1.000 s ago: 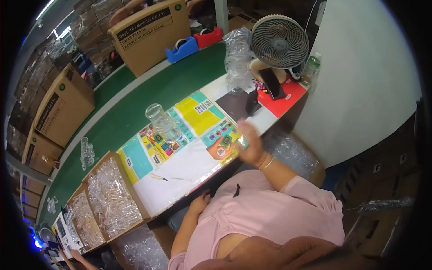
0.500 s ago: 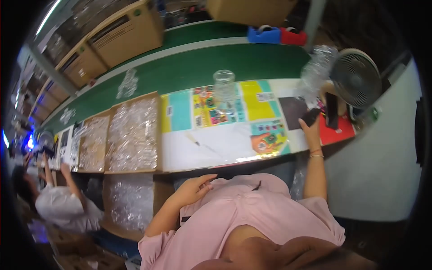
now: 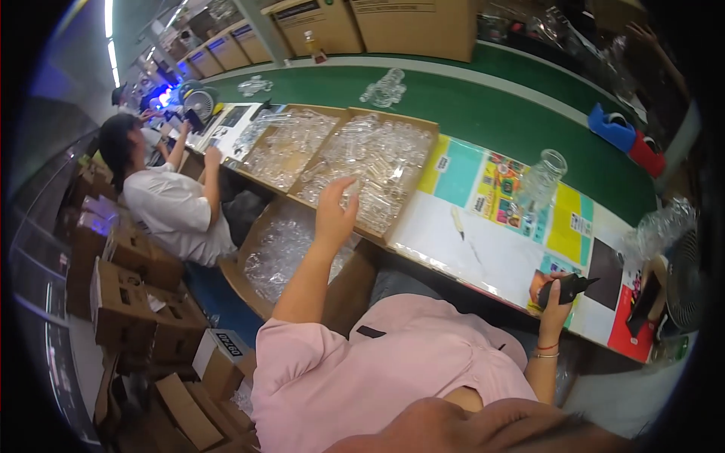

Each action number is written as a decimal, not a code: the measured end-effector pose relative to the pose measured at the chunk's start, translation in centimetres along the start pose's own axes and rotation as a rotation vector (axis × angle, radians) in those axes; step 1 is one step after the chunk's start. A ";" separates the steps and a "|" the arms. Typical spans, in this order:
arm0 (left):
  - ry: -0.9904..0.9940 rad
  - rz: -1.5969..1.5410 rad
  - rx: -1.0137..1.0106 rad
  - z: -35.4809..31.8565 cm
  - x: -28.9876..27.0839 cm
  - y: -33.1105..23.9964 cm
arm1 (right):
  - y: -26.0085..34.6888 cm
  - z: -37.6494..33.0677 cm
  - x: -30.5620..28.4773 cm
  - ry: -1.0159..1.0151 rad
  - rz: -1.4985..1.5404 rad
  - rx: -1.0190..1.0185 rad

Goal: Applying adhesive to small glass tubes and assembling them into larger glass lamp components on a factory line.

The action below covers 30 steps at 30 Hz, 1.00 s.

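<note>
My right hand (image 3: 556, 303) is closed round a small black bottle (image 3: 563, 291) with a tapered tip pointing right, above the near edge of the table covering. Over the near side of a cardboard box (image 3: 414, 179) is my left hand (image 3: 334, 214), its thumb and fingers apart. That box is full of clear, shiny pieces (image 3: 375, 155), some tube-shaped; whether my left fingertips touch any cannot be made out. A clear glass-like vessel (image 3: 545, 175) stands on the coloured sheets, right of the box. A thin pale tool with a dark tip (image 3: 458, 223) lies on the white area.
A second box of clear pieces (image 3: 294, 143) adjoins on the left, with another open box (image 3: 283, 245) below. A co-worker (image 3: 170, 189) sits at the left. Blue and red tape dispensers (image 3: 613, 130) stand at the back right; a fan (image 3: 686, 283) is far right.
The view has swung left. My left hand has moved from beside my body to the box of clear pieces. My right hand has brought the black bottle nearer from the table's right end.
</note>
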<state>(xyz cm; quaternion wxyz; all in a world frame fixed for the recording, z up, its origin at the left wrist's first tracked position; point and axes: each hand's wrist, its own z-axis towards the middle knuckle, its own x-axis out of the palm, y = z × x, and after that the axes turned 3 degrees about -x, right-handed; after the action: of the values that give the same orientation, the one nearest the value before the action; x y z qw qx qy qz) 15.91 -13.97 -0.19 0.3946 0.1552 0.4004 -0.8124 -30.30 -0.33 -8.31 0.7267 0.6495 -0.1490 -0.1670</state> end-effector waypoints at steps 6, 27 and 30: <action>-0.234 0.137 -0.306 4.8 -2.5 12.1 | 0.8 -1.1 4.9 0.075 -0.224 -0.249; -0.160 -0.082 -0.674 14.5 3.0 23.3 | -2.5 -0.7 5.1 -0.124 -0.572 -0.311; -0.236 -0.262 -0.526 15.0 1.9 21.1 | -2.0 -0.8 5.2 -0.111 -0.570 -0.299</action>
<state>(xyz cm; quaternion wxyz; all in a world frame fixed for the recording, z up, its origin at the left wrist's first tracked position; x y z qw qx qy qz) 31.78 -34.31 -2.88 0.3569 -0.1002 0.5647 -0.7373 -25.39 -2.11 -10.42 0.7288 0.5411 0.0258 -0.4188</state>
